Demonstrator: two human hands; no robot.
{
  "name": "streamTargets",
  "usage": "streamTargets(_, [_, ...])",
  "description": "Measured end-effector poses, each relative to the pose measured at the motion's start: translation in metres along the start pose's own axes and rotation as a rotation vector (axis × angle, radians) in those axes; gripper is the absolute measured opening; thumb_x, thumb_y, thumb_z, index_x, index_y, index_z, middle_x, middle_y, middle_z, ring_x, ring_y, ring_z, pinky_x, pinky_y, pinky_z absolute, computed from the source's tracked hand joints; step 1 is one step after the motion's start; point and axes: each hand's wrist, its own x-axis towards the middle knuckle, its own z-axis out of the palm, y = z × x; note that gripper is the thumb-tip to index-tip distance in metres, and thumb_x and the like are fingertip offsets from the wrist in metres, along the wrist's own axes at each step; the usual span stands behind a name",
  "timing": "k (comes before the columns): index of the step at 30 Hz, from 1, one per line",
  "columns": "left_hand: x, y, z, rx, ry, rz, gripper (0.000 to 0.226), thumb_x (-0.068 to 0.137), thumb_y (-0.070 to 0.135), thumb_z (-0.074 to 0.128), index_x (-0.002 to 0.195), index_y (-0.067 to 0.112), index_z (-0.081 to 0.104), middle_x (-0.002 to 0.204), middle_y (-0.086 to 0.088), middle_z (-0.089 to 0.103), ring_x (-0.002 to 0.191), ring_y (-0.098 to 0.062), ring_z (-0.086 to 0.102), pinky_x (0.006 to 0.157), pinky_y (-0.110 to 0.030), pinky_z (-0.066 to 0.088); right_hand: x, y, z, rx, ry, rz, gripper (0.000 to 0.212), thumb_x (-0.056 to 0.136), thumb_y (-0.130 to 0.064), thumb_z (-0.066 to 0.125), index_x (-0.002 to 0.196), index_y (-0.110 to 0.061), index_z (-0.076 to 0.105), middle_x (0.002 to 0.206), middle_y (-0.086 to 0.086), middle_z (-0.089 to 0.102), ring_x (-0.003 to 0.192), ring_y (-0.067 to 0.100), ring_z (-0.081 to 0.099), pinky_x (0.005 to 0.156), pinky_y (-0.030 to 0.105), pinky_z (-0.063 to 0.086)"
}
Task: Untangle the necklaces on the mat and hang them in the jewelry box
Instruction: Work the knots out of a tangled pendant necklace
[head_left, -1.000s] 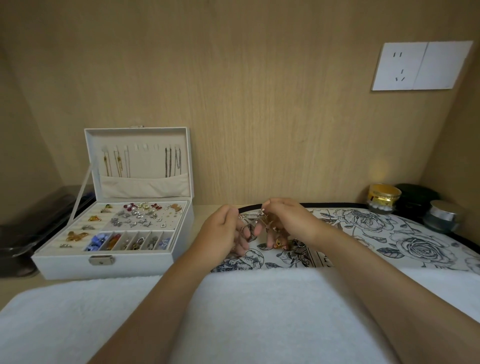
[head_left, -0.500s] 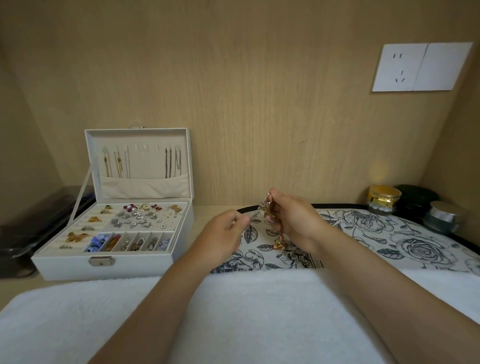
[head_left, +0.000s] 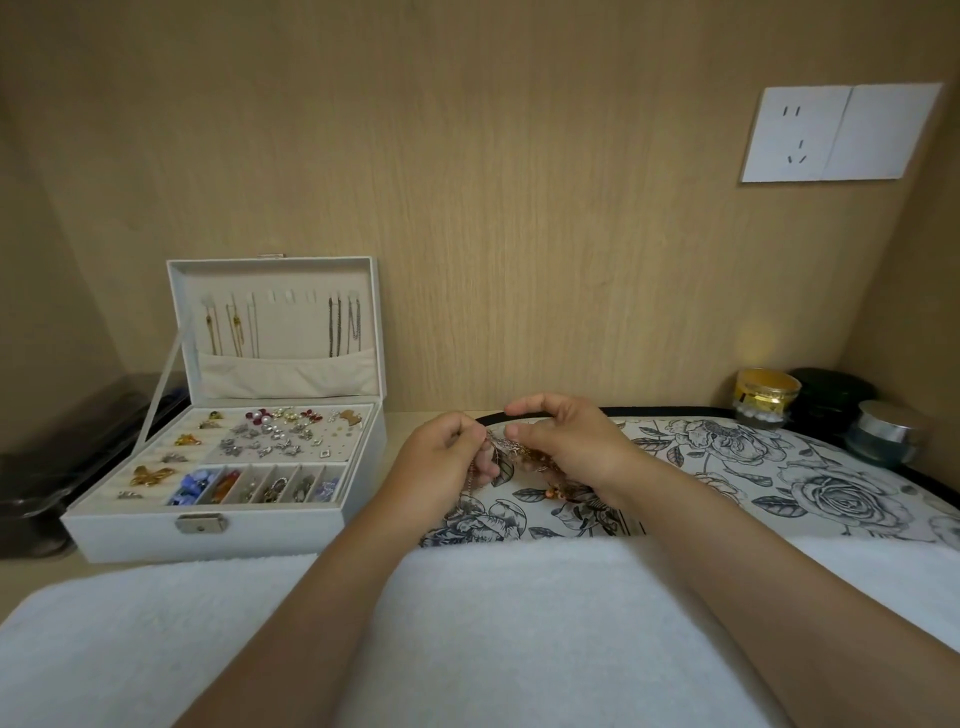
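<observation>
A tangle of thin silver and gold necklaces (head_left: 511, 451) hangs between my two hands, just above the floral black-and-white mat (head_left: 779, 483). My left hand (head_left: 447, 462) pinches one side of the tangle and my right hand (head_left: 566, 441) pinches the other, fingers curled. Part of the chain with an orange-gold pendant trails down under my right hand onto the mat. The white jewelry box (head_left: 223, 535) stands open at the left; several chains hang from hooks inside its lid (head_left: 280, 322).
A white towel (head_left: 519, 623) covers the near edge under my forearms. A gold-lidded jar (head_left: 766, 397), a dark jar (head_left: 831, 400) and a silver-lidded jar (head_left: 883, 431) sit at the back right. A dark tray (head_left: 62, 452) lies left of the box. A wooden wall stands behind.
My hands rose with the chain stretched between them half a second ago, then came down and closer together over the tangle above the mat.
</observation>
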Motion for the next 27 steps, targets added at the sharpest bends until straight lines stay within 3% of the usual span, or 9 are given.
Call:
streamTargets(2, [0.001, -0.002, -0.001, -0.003, -0.008, -0.014, 0.027, 0.102, 0.015, 0.049, 0.079, 0.008, 0.063, 0.073, -0.01, 0.068, 0.068, -0.019, 0.064, 0.073, -0.037, 0.053, 0.002, 0.002, 0.001, -0.04, 0.068, -0.04, 0.019, 0.09, -0.019, 0.074, 0.109, -0.021, 0.072, 0.069, -0.004, 0.07, 0.057, 0.005, 0.061, 0.054, 0.017, 0.048])
streamTargets(3, [0.002, -0.003, -0.002, -0.007, -0.012, -0.034, 0.028, 0.102, 0.017, 0.049, 0.078, 0.01, 0.063, 0.072, -0.012, 0.064, 0.062, -0.021, 0.059, 0.067, -0.037, 0.05, 0.003, 0.003, 0.001, -0.037, 0.116, -0.052, 0.016, 0.09, -0.019, 0.073, 0.106, -0.021, 0.073, 0.07, -0.002, 0.069, 0.058, 0.007, 0.061, 0.055, 0.019, 0.049])
streamTargets(7, [0.002, -0.001, -0.003, -0.033, -0.033, -0.088, 0.03, 0.103, 0.018, 0.045, 0.076, 0.011, 0.058, 0.056, -0.003, 0.045, 0.04, -0.009, 0.029, 0.044, -0.021, 0.025, 0.005, 0.004, 0.001, -0.029, 0.185, -0.124, 0.015, 0.096, -0.013, 0.064, 0.105, -0.02, 0.074, 0.077, -0.001, 0.067, 0.049, 0.011, 0.054, 0.05, 0.028, 0.051])
streamTargets(9, [0.002, 0.0, -0.005, 0.07, -0.009, -0.051, 0.027, 0.101, 0.021, 0.048, 0.077, 0.016, 0.059, 0.055, 0.006, 0.049, 0.041, -0.007, 0.035, 0.044, -0.022, 0.028, 0.004, 0.004, 0.003, -0.052, 0.115, -0.134, 0.024, 0.101, -0.008, 0.054, 0.105, -0.021, 0.074, 0.074, 0.0, 0.061, 0.048, 0.012, 0.05, 0.056, 0.034, 0.048])
streamTargets(11, [0.002, -0.002, -0.011, 0.244, 0.0, 0.042, 0.015, 0.096, 0.03, 0.057, 0.083, 0.026, 0.062, 0.059, 0.009, 0.053, 0.05, -0.009, 0.046, 0.053, -0.025, 0.036, 0.002, 0.002, 0.003, -0.116, 0.048, -0.112, 0.032, 0.102, -0.005, 0.046, 0.102, -0.02, 0.075, 0.062, -0.002, 0.051, 0.046, 0.01, 0.04, 0.052, 0.028, 0.039])
streamTargets(13, [0.003, -0.004, -0.019, 0.382, -0.038, 0.136, 0.004, 0.092, 0.034, 0.064, 0.089, 0.034, 0.061, 0.062, 0.008, 0.053, 0.057, -0.009, 0.051, 0.061, -0.029, 0.042, 0.0, 0.0, 0.003, -0.179, -0.009, -0.084, 0.034, 0.1, -0.005, 0.044, 0.099, -0.019, 0.076, 0.059, -0.005, 0.054, 0.044, 0.005, 0.04, 0.051, 0.02, 0.033])
streamTargets(17, [0.002, -0.007, -0.023, 0.448, -0.093, 0.268, 0.011, 0.094, 0.028, 0.063, 0.086, 0.035, 0.065, 0.065, 0.01, 0.055, 0.061, -0.007, 0.052, 0.066, -0.031, 0.046, -0.005, -0.006, 0.003, -0.276, -0.093, -0.059, 0.022, 0.097, -0.02, 0.056, 0.093, -0.016, 0.078, 0.069, -0.022, 0.068, 0.06, -0.014, 0.056, 0.067, 0.015, 0.038])
streamTargets(22, [0.003, -0.007, -0.023, 0.569, -0.058, 0.345, 0.011, 0.096, 0.032, 0.059, 0.086, 0.031, 0.064, 0.07, 0.016, 0.058, 0.065, 0.003, 0.053, 0.063, -0.022, 0.038, -0.007, -0.006, -0.004, -0.298, -0.137, -0.071, 0.016, 0.093, -0.024, 0.069, 0.091, -0.009, 0.075, 0.06, -0.024, 0.064, 0.056, -0.012, 0.056, 0.057, 0.003, 0.038])
streamTargets(27, [0.002, -0.006, -0.019, 0.32, -0.023, 0.189, 0.02, 0.1, 0.029, 0.054, 0.082, 0.024, 0.062, 0.066, 0.007, 0.064, 0.056, -0.005, 0.057, 0.057, -0.025, 0.048, -0.007, -0.008, -0.006, -0.306, -0.156, -0.074, 0.017, 0.097, -0.028, 0.064, 0.096, -0.014, 0.072, 0.049, -0.024, 0.054, 0.045, -0.008, 0.049, 0.049, 0.008, 0.033])
